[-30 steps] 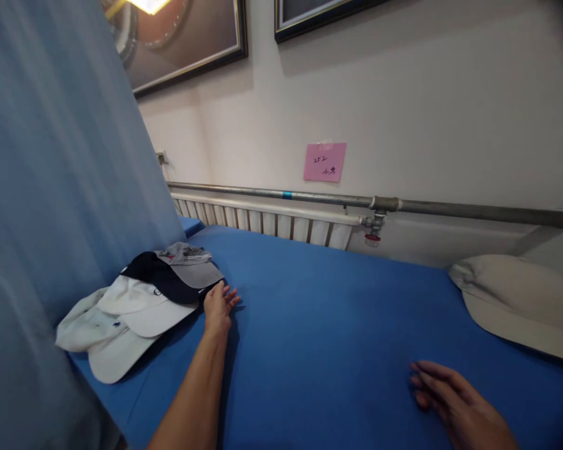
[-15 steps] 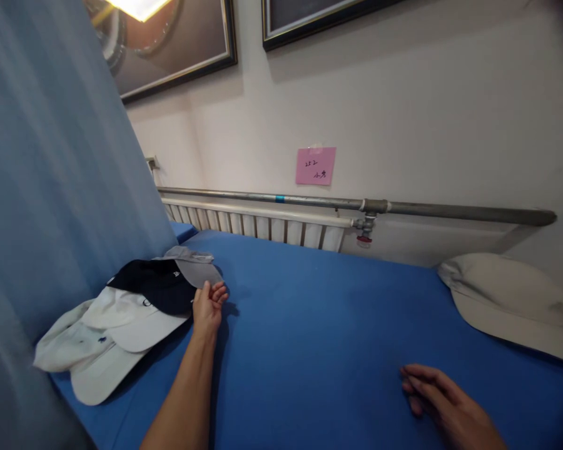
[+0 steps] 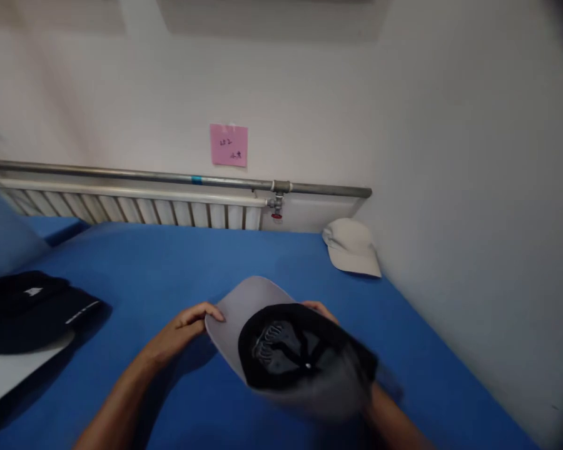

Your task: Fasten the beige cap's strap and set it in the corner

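A grey cap [image 3: 256,297] is in front of me, tipped so that its dark inside shows, with its brim toward the far left. My left hand [image 3: 192,322] pinches the left edge of that brim between thumb and fingers. Behind the crown is my right hand [image 3: 321,309], mostly hidden by the cap. Only part of it shows past the far rim, against the cap. The crown's near right side is blurred by motion.
A dark navy cap [image 3: 32,312] lies on white headwear [image 3: 14,378] at the left edge. By the wall at the far right of the blue surface [image 3: 169,262] sits a beige cap [image 3: 351,247]. Behind run a pipe [image 3: 159,178] and a radiator [image 3: 182,212].
The grey cap has come off the pile at the left to the middle, carried in my left hand. My right hand has joined it there. The view has turned to the right.
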The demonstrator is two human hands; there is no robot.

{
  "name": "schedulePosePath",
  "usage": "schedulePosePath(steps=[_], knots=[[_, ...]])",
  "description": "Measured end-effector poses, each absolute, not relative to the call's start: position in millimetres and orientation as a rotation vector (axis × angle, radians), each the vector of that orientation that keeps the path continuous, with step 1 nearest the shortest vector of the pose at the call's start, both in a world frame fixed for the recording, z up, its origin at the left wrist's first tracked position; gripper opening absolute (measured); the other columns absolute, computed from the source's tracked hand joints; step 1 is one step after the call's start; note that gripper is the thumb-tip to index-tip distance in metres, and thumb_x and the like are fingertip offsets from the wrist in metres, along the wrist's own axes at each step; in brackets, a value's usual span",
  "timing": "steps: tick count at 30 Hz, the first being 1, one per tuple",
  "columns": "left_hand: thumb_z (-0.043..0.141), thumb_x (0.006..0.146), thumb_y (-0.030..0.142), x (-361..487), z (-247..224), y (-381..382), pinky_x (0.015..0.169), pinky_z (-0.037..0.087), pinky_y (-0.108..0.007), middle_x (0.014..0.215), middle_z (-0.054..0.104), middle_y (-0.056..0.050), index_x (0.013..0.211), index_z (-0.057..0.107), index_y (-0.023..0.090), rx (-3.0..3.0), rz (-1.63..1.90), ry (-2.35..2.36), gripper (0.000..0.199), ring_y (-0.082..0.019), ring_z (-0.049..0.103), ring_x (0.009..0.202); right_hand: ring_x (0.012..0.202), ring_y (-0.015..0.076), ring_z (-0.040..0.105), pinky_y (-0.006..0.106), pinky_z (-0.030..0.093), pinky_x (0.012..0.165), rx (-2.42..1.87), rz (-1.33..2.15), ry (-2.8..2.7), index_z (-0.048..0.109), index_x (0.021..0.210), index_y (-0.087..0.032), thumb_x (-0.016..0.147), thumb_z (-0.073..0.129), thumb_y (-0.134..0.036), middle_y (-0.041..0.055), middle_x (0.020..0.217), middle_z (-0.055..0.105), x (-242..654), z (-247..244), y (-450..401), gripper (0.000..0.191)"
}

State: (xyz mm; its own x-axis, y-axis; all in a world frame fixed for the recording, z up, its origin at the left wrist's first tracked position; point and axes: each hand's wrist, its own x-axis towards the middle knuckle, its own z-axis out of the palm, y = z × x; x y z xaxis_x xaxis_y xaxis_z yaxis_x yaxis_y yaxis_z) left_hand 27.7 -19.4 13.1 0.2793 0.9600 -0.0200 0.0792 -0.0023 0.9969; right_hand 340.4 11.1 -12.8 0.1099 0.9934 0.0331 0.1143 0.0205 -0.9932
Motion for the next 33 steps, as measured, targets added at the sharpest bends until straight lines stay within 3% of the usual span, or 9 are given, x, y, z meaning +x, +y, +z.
schedulePosePath(steps=[3,8,15,18,20,23,25,29,33], knots=[[0.063,0.081,0.032,32,9,-16,0.081,0.046,-0.03,0.098,0.066,-0.003,0.094,0.071,0.023,1.378,0.951,1.118,0.018,-0.019,0.058,0.089,0.072,0.0213,0.063,0.033,0.049,0.063,-1.32,1.17,-1.224,0.065,0.085,-0.024,0.068,0.065,-0.038,0.0042,0.08,0.069,341,-11,8,0.022],[0.06,0.085,0.047,36,2,-12,0.089,0.049,-0.038,0.117,0.062,-0.01,0.125,0.057,0.021,1.188,0.972,1.138,0.048,-0.024,0.062,0.1,0.078,0.0208,0.061,0.031,0.047,0.069,-1.335,1.257,-1.249,0.067,0.084,-0.022,0.071,0.065,-0.041,0.0027,0.081,0.067,342,-7,9,0.024],[0.067,0.08,0.048,54,11,-26,0.058,0.055,-0.037,0.071,0.064,-0.002,0.152,0.015,0.021,1.242,0.562,1.08,0.093,-0.023,0.067,0.066,0.074,0.0177,0.061,0.032,0.047,0.07,-1.373,1.306,-1.236,0.063,0.098,-0.023,0.074,0.06,-0.046,0.0025,0.086,0.068,353,2,11,0.034],[0.069,0.078,0.046,67,10,-31,0.057,0.054,-0.034,0.069,0.065,-0.003,0.141,0.039,0.017,1.249,0.507,1.012,0.075,-0.02,0.065,0.062,0.074,0.0162,0.06,0.029,0.045,0.07,-1.36,1.332,-1.286,0.065,0.101,-0.024,0.064,0.069,-0.03,-0.0004,0.083,0.066,355,8,7,0.038],[0.071,0.075,0.045,71,10,-32,0.058,0.053,-0.033,0.069,0.065,-0.004,0.117,0.058,0.014,1.235,0.555,1.01,0.053,-0.018,0.064,0.061,0.068,0.0147,0.058,0.028,0.045,0.066,-1.341,1.371,-1.305,0.066,0.1,-0.024,0.057,0.068,-0.02,-0.0029,0.076,0.064,352,8,4,0.043],[0.074,0.071,0.045,69,12,-28,0.058,0.051,-0.031,0.066,0.063,-0.001,0.089,0.062,0.016,1.128,0.741,1.074,0.037,-0.015,0.061,0.057,0.064,0.0135,0.056,0.027,0.044,0.063,-1.307,1.395,-1.275,0.065,0.097,-0.025,0.057,0.062,-0.018,-0.0038,0.072,0.062,339,1,3,0.041],[0.074,0.07,0.046,64,14,-25,0.058,0.05,-0.029,0.068,0.062,0.0,0.091,0.063,0.018,1.022,0.895,1.136,0.037,-0.015,0.06,0.059,0.071,0.014,0.058,0.027,0.046,0.068,-1.285,1.38,-1.235,0.064,0.093,-0.024,0.06,0.06,-0.02,-0.0022,0.078,0.063,328,-6,4,0.033],[0.063,0.078,0.047,54,13,-19,0.072,0.05,-0.036,0.086,0.067,-0.005,0.123,0.058,0.025,1.132,1.112,1.418,0.051,-0.022,0.064,0.077,0.077,0.0152,0.061,0.026,0.048,0.066,-1.252,1.386,-1.205,0.063,0.09,-0.022,0.064,0.055,-0.021,0.0012,0.085,0.064,319,-15,4,0.028],[0.052,0.082,0.031,49,10,-20,0.097,0.042,-0.045,0.112,0.063,-0.011,0.113,0.067,0.024,1.702,1.184,1.649,0.035,-0.03,0.058,0.107,0.076,0.0156,0.061,0.025,0.048,0.058,-1.25,1.381,-1.268,0.064,0.097,-0.022,0.068,0.058,-0.023,0.0025,0.092,0.064,336,-13,-9,0.029]])
